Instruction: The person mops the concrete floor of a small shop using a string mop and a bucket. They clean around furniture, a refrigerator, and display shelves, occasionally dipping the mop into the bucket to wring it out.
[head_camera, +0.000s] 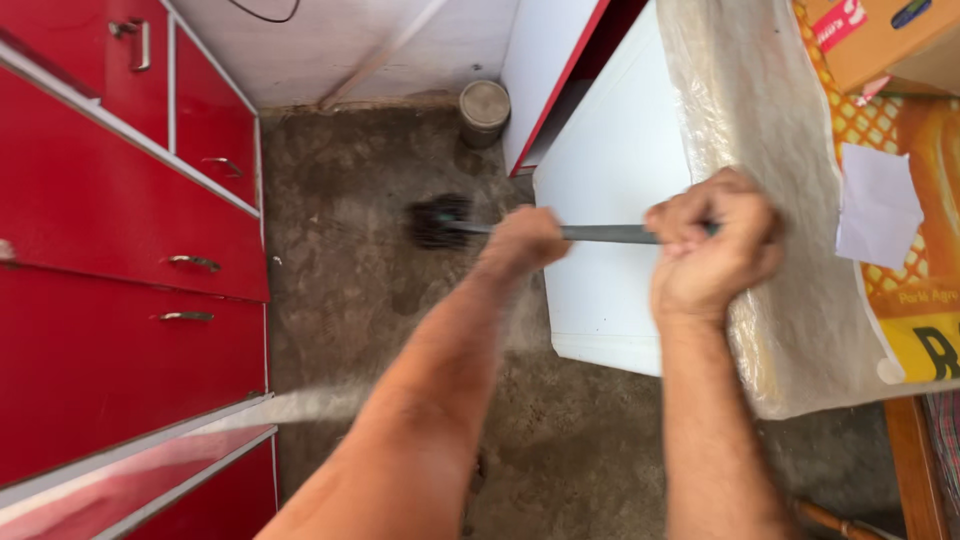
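Two hands hold a long-handled brush (440, 222) over the concrete floor (350, 300): left hand (525, 243) closed mid-handle, right hand (712, 250) fisted at its end, beside red cabinets (120, 230).

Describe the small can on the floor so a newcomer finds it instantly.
Start at the red cabinets along the left and follow the dirty concrete floor to the far white wall. The can stands upright there, beside the white panel with a red edge. It is the only round, grey, dusty-lidded thing, beyond the dark brush head.
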